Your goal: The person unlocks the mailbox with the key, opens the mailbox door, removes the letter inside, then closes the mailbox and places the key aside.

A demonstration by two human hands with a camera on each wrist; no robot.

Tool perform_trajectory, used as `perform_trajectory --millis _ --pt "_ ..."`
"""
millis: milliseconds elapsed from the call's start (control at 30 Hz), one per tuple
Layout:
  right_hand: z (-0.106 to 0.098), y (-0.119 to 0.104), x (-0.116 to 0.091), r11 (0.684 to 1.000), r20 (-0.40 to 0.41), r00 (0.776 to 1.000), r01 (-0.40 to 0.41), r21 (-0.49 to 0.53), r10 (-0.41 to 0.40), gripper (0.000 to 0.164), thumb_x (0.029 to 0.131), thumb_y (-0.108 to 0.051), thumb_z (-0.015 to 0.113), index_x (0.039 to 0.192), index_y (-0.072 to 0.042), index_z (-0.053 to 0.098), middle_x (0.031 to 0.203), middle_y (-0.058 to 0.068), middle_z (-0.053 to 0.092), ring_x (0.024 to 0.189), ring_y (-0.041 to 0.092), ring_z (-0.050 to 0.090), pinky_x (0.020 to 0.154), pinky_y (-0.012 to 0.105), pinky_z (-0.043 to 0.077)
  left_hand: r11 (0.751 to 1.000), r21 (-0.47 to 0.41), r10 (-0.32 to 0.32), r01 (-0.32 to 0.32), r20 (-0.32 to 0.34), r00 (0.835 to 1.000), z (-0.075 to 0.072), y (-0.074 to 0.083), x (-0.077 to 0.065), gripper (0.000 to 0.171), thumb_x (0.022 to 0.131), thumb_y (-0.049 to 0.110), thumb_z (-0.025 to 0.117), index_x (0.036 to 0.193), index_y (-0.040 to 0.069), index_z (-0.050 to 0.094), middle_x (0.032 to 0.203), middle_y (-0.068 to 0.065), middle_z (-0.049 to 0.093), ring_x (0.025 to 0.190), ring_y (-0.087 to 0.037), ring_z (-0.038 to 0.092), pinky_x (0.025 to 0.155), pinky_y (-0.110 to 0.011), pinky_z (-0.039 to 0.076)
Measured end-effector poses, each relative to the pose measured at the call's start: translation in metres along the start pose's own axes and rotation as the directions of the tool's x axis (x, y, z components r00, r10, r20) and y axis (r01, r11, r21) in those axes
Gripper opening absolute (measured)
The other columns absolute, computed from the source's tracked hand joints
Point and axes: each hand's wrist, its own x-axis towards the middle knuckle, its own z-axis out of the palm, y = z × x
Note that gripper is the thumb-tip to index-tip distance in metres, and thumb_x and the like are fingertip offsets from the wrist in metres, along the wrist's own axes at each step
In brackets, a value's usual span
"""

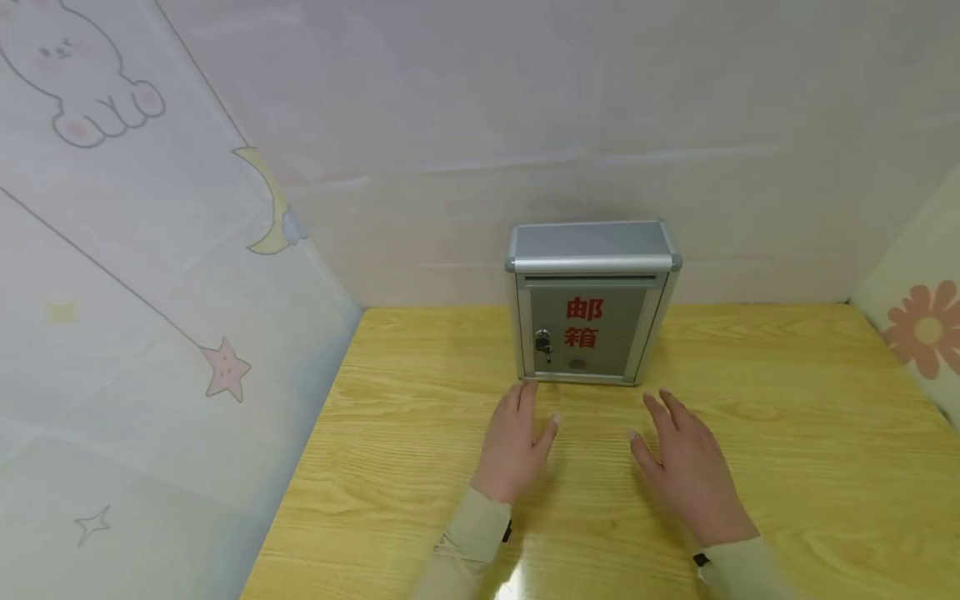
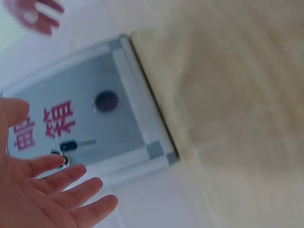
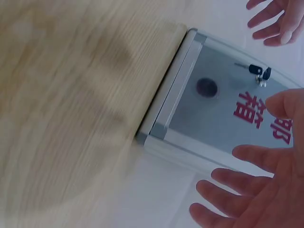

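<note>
A grey metal mailbox [image 1: 622, 333] with red characters stands upright on the wooden table, near the back wall. Keys [image 1: 546, 348] hang from the lock on the left side of its door, and a thin slot runs under its lid. My left hand [image 1: 513, 446] is in front of the box's lower left corner, fingers extended, holding nothing. To the right, my right hand [image 1: 690, 467] reaches toward the lower right corner with fingers spread and nothing in it. In the right wrist view, the keys [image 3: 256, 69] and a dark round spot [image 3: 207, 88] show on the door.
The wood-grain table [image 1: 405, 433] runs back to a pale wall covering [image 1: 450, 192]. On the left is a wall sheet with a moon [image 1: 273, 208] and a star [image 1: 227, 369]; a red flower [image 1: 928, 330] decorates the right side.
</note>
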Motion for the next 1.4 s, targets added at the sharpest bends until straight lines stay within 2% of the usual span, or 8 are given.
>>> perform_trajectory --millis 133,267,467,700,867,1000,1167,1400 --pt "-0.015 0.01 0.005 1.0 -0.037 0.999 -0.031 0.002 0.032 0.059 0.094 -0.024 0.061 0.139 0.008 0.04 0.137 0.034 0.038 0.105 0.055 0.048 0.078 0.066 0.041 0.998 -0.051 -0.03 0.029 -0.017 0.999 -0.018 -0.008 0.015 0.064 0.101 0.039 0.045 0.148 -0.001 0.026 0.148 -0.02 0.032 0.134 -0.031 0.035 0.105 -0.043 0.034" --pt "-0.031 0.018 0.018 0.998 -0.074 0.996 -0.049 0.03 0.051 0.061 0.096 -0.023 0.058 0.142 0.009 0.034 0.138 0.036 0.035 0.104 0.056 0.046 0.069 0.065 0.043 0.998 -0.069 -0.01 0.006 -0.066 0.998 -0.042 -0.014 0.039 0.067 0.102 0.042 0.041 0.151 0.002 0.02 0.15 -0.021 0.027 0.135 -0.032 0.033 0.105 -0.043 0.035" --pt "-0.059 0.022 0.045 0.997 -0.106 0.993 -0.037 0.069 0.045 0.065 0.097 -0.024 0.055 0.147 0.006 0.024 0.142 0.033 0.029 0.112 0.055 0.04 0.075 0.067 0.039 0.993 -0.109 0.023 -0.036 -0.121 0.992 -0.074 -0.018 0.076 0.07 0.101 0.05 0.033 0.154 0.011 0.01 0.154 -0.016 0.021 0.136 -0.03 0.031 0.105 -0.042 0.034" --pt "-0.089 0.019 0.087 0.995 -0.14 0.99 0.002 0.103 0.013 0.065 0.099 -0.025 0.051 0.149 0.002 0.021 0.146 0.029 0.026 0.112 0.055 0.04 0.08 0.067 0.037 0.98 -0.173 0.07 -0.099 -0.168 0.983 -0.101 -0.011 0.117 0.068 0.101 0.051 0.033 0.155 0.019 0.009 0.155 -0.011 0.019 0.139 -0.024 0.027 0.108 -0.041 0.029" --pt "-0.103 0.013 0.119 0.978 -0.112 0.993 -0.013 0.207 0.037 0.064 0.101 -0.03 0.046 0.152 -0.004 0.018 0.149 0.026 0.022 0.124 0.05 0.034 0.091 0.064 0.032 0.97 -0.223 0.065 -0.099 -0.154 0.986 -0.109 -0.007 0.141 0.065 0.101 0.05 0.033 0.155 0.021 0.012 0.156 -0.005 0.016 0.14 -0.018 0.023 0.11 -0.037 0.026" --pt "-0.106 0.007 0.142 0.963 -0.07 0.996 -0.037 0.267 0.057 0.067 0.101 -0.036 0.044 0.154 -0.009 0.013 0.15 0.025 0.021 0.121 0.047 0.037 0.089 0.061 0.035 0.966 -0.251 0.03 -0.06 -0.123 0.992 -0.112 -0.003 0.153 0.066 0.1 0.053 0.031 0.155 0.021 0.014 0.157 0.0 0.014 0.14 -0.015 0.021 0.11 -0.034 0.024" --pt "-0.103 0.003 0.16 0.966 -0.059 0.997 -0.024 0.256 0.04 0.066 0.102 -0.04 0.042 0.153 -0.007 0.017 0.15 0.025 0.02 0.118 0.047 0.038 0.09 0.062 0.033 0.966 -0.254 0.029 -0.052 -0.091 0.995 -0.113 0.0 0.159 0.064 0.1 0.05 0.032 0.154 0.019 0.019 0.157 -0.004 0.014 0.14 -0.021 0.024 0.109 -0.038 0.028" --pt "-0.09 -0.002 0.168 0.96 -0.067 0.997 -0.024 0.28 0.044 0.062 0.102 -0.041 0.041 0.151 -0.006 0.025 0.148 0.026 0.023 0.131 0.047 0.028 0.102 0.061 0.025 0.959 -0.283 0.0 -0.013 -0.047 0.999 -0.109 -0.005 0.162 0.061 0.1 0.05 0.036 0.151 0.017 0.029 0.157 -0.007 0.016 0.138 -0.026 0.027 0.108 -0.041 0.029"
